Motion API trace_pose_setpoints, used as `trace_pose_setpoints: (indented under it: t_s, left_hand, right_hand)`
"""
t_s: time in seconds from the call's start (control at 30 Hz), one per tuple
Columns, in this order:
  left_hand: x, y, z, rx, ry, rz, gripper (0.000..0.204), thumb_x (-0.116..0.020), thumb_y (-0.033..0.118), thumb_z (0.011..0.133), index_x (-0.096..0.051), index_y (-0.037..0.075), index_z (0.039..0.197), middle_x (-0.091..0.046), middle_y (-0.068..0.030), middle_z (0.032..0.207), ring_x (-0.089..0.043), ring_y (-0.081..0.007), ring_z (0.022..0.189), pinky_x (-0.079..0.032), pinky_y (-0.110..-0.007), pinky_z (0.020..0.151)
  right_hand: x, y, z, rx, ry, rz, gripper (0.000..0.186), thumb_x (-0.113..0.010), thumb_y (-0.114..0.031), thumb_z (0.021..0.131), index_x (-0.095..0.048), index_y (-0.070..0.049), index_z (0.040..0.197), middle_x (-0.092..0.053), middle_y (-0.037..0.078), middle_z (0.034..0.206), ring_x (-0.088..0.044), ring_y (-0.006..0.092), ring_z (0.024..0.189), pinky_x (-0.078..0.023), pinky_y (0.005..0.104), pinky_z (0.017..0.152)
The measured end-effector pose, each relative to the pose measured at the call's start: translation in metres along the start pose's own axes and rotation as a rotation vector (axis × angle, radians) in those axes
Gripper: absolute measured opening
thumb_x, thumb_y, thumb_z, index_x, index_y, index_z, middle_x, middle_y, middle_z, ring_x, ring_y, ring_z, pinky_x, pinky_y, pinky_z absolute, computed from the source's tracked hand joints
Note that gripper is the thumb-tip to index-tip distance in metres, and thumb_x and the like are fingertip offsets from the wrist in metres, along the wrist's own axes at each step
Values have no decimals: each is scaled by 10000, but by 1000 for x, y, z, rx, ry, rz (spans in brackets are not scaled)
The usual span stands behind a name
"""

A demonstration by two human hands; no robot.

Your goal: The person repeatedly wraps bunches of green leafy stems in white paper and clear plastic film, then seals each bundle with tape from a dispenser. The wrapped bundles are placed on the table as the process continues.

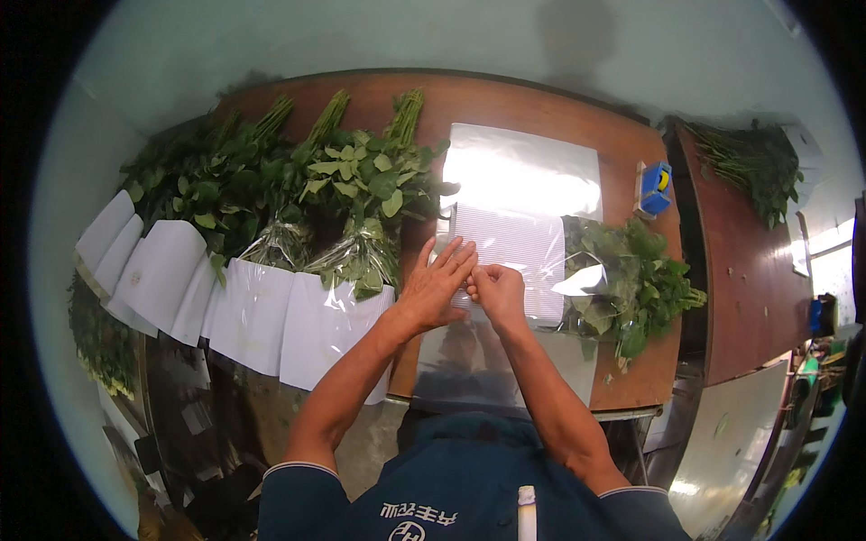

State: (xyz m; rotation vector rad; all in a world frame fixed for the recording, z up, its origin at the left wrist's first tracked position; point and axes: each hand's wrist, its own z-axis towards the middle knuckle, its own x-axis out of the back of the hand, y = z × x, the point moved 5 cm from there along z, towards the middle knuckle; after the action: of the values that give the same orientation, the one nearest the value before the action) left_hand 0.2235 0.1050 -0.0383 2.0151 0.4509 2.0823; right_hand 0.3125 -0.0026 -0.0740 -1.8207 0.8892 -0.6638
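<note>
Reddish side table [753, 302], pale wall [361, 38].

Rests the left hand [440, 286], with fingers spread, at the left edge of a white ribbed wrap [514, 248]; curls the right hand [499, 293] just beside the left fingertips. Has a leafy bunch [645, 288] in that wrap, poking out to the right. Has a glossy sheet [523, 149] beyond, a blue tape dispenser [653, 189] toward the wooden table's [532, 101] right edge, and white-wrapped bunches [361, 171] in a row at the left.
</note>
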Motion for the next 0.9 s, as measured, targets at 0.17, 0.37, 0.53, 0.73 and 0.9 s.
trace_pose_setpoints:
  t_s: [0.17, 0.37, 0.53, 0.73, 0.9]
  left_hand:
    - [-4, 2, -5, -8, 53, 38, 957, -906, 327, 659, -501, 34, 1475, -428, -117, 1604, -297, -363, 1534, -175, -652, 1225]
    - [-7, 3, -6, 11, 68, 44, 902, -900, 350, 675, -545, 46, 1446, -458, -106, 1595, -299, -361, 1536, -170, -641, 1232]
    - [-6, 1, -4, 3, 95, -4, 903, -900, 346, 676, -542, 43, 1447, -457, -107, 1595, -294, -361, 1538, -169, -635, 1235]
    - [-6, -5, -7, -33, -72, 0, 1056, -936, 434, 632, -484, 52, 1506, -379, -111, 1643, -239, -344, 1564, -151, -614, 1246]
    - [6, -15, -3, -66, -146, -118, 927, -840, 514, 762, -506, 44, 1488, -395, -127, 1634, -231, -360, 1564, -150, -595, 1246]
  right_hand:
    - [1, 17, -25, -60, 71, 246, 200, -665, -101, 965, -619, 61, 1073, -748, 115, 867, -683, 127, 691, -553, 264, 614]
    - [1, 24, -36, -11, 58, 109, 180, -683, -113, 951, -584, 32, 991, -746, 112, 790, -674, 132, 646, -525, 273, 587]
    - [6, 18, -31, 167, 85, -240, 218, -706, -154, 942, -607, 20, 855, -710, 117, 639, -687, 194, 563, -525, 334, 562]
    - [12, 23, -60, 194, 90, -420, 227, -736, -190, 942, -632, 2, 881, -694, 103, 606, -693, 207, 555, -535, 347, 579]
    - [23, 29, -98, 47, -82, -182, 236, -695, -195, 975, -666, 39, 965, -742, 128, 782, -698, 179, 665, -559, 350, 660]
